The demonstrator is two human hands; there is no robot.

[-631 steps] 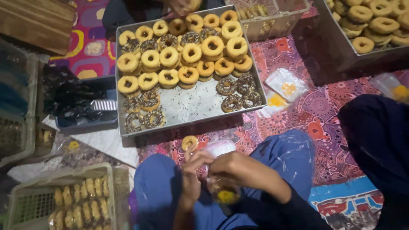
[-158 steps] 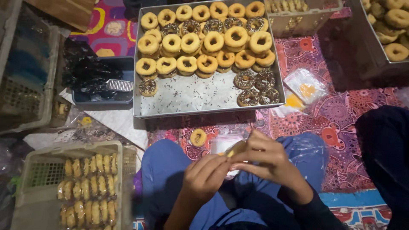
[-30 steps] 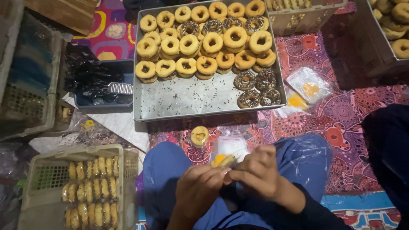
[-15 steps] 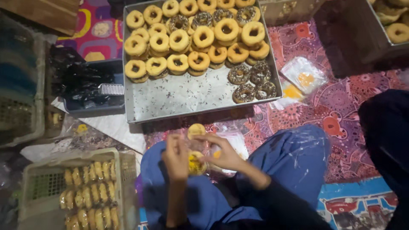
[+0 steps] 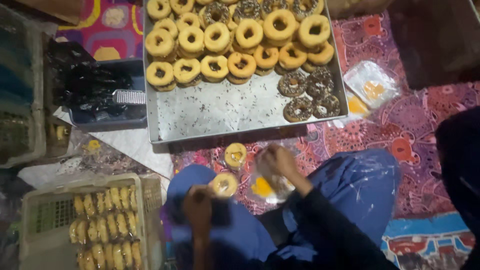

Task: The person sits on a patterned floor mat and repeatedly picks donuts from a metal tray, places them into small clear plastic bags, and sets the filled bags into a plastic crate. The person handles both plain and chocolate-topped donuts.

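Note:
My left hand (image 5: 197, 210) is low over my blue-clad lap and holds a yellow-glazed doughnut in a clear bag (image 5: 224, 184). A second wrapped doughnut (image 5: 235, 155) lies on the patterned mat just beyond it. To the right, my right hand (image 5: 274, 162) has its fingers curled on a clear plastic bag (image 5: 264, 189) from a small pile on my knee. Both hands are blurred. Beyond them stands a metal tray (image 5: 225, 112) with several glazed doughnuts (image 5: 240, 47) at its far end and several sprinkled ones (image 5: 310, 95) at its right.
At the lower left, a pale plastic crate (image 5: 100, 225) holds rows of packed doughnuts. A blue tub (image 5: 107, 117) with black bags stands left of the tray. More clear bags (image 5: 372, 87) lie right of the tray. Another person's dark clothing (image 5: 460, 170) fills the right edge.
My hands have parted. The left dropped down and to the left with the wrapped doughnut, and the right went to the pile of bags. The view shifted closer to the tray.

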